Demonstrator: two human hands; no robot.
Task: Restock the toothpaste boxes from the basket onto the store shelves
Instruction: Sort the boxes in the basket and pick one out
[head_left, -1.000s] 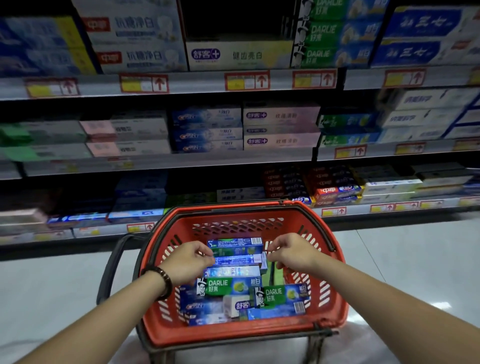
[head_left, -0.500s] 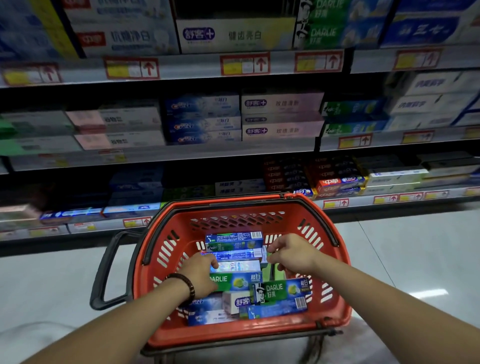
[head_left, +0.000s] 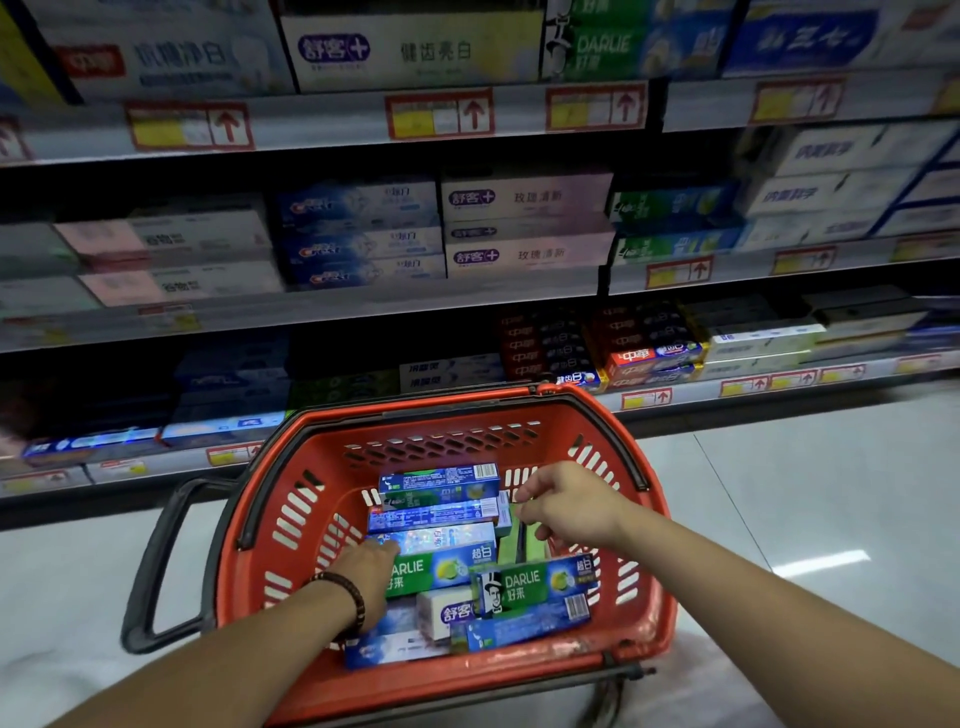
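Fingers (head_left: 383, 546) of my left hand (head_left: 363, 571) are touching the holographic toothpaste box (head_left: 441, 540); my right hand (head_left: 566, 501) is hovering loosely curled, empty. I'm risking a lopsided lift.

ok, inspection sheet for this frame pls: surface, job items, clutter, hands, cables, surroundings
Surface: pale glossy floor; red basket sits on a dark frame.
Job's things: toothpaste boxes lie flat in the basket, among them green DARLIE boxes.
Clutter: nothing seen.
Grippers: left hand on the left end of a silvery box; right hand, fingers curled, at the boxes' right ends; grip unclear on both.
Cables: nothing seen.
Surroundings: stocked shelves with red-arrow price tags.
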